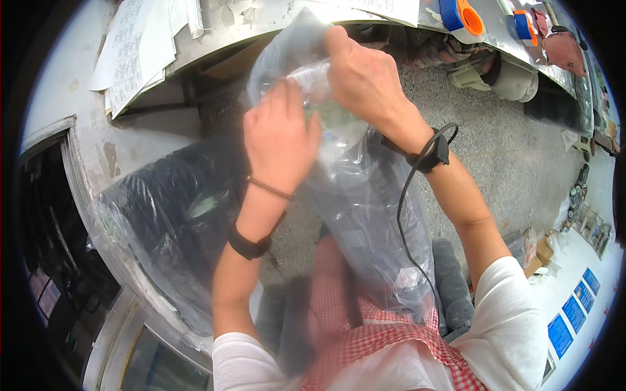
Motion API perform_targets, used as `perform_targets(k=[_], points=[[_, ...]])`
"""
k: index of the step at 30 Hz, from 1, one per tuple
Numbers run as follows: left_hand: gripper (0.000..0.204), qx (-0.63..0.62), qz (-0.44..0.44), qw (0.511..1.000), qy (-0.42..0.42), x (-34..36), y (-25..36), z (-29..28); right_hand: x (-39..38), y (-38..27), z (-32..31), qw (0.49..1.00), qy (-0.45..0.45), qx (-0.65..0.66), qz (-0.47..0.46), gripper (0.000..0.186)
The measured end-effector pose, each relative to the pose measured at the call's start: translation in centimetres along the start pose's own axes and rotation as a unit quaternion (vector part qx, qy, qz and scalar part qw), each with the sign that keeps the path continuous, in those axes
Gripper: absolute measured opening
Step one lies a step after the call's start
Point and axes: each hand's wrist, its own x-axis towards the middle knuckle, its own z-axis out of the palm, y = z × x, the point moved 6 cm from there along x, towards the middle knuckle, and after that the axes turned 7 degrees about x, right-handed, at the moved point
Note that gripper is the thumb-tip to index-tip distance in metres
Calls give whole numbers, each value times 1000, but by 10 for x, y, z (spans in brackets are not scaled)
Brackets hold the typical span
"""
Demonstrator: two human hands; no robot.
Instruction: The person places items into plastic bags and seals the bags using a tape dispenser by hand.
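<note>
A long clear plastic bag [372, 202] stretches from my lap up toward the metal table's edge. What lies inside is greyish and hard to make out through the shiny film. With fingers curled, my right hand [366, 81] grips the bag near its upper end. My left hand [282, 133] rests on the bag's left side, its fingers stretched out and the thumb apart; motion blurs it a little. Beside the fingertips a whitish patch with fine print, like a label [312, 77], shows on the plastic. Both wrists wear dark bands, and a black cable hangs from the right one.
Ahead is a metal table [241, 16] with paper sheets [140, 55] and blue-and-orange tape dispensers [464, 19]. At my left stands a large plastic-wrapped dark bundle [176, 189] near a door frame. Speckled floor [502, 150] extends to the right, with boxes [541, 251] by the wall.
</note>
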Motion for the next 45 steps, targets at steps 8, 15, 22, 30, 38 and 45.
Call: perform_targets(k=[8,15,22,30,38,45], points=[[52,-170,-43,983,48,22,28,7,2,10,-2,976,-14,218,21,26],[50,-469,-125,856,176,18,17,23,-5,26,-8,907,-38,405,107,25],[34,-66,86,994,-1,35,39,32,-7,-4,-12,966,-26,250,-60,22],[28,-242,107,960,91,44,20,60,4,-15,14,950,-69,262,-154,19],[25,-181,11,983,-27,51,16,35,4,17,46,802,-101,579,103,22],[22,-218,-10,976,11,42,10,34,2,8,50,801,-111,574,127,23]])
